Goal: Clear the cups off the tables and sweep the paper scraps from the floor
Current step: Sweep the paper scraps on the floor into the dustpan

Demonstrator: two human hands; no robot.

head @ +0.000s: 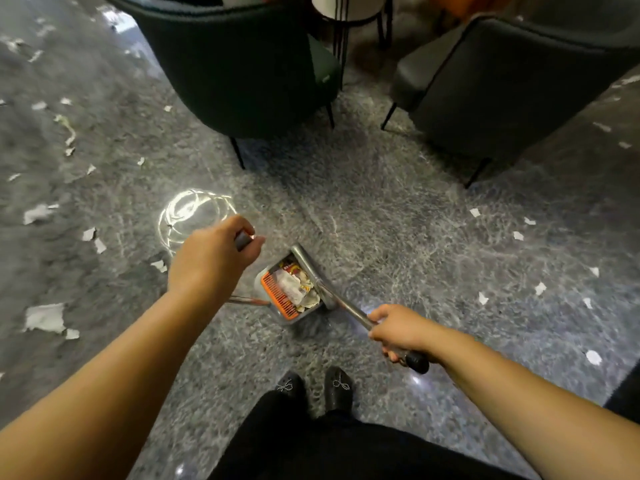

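Head view: the left hand [214, 258] is gripping the dustpan [294, 289] handle, the right hand [398, 332] is gripping the broom handle [349, 310]. Most paper scraps [45, 317] are lying left, nearer the left hand.

- Dustpan [294, 289] on the floor [398, 220], ahead of the person's shoes [313, 388]; rubbish inside it
- Two armchairs [235, 64] beyond the dustpan, a small table [346, 8] behind them
- Paper scraps [45, 317] lying left and right of the dustpan
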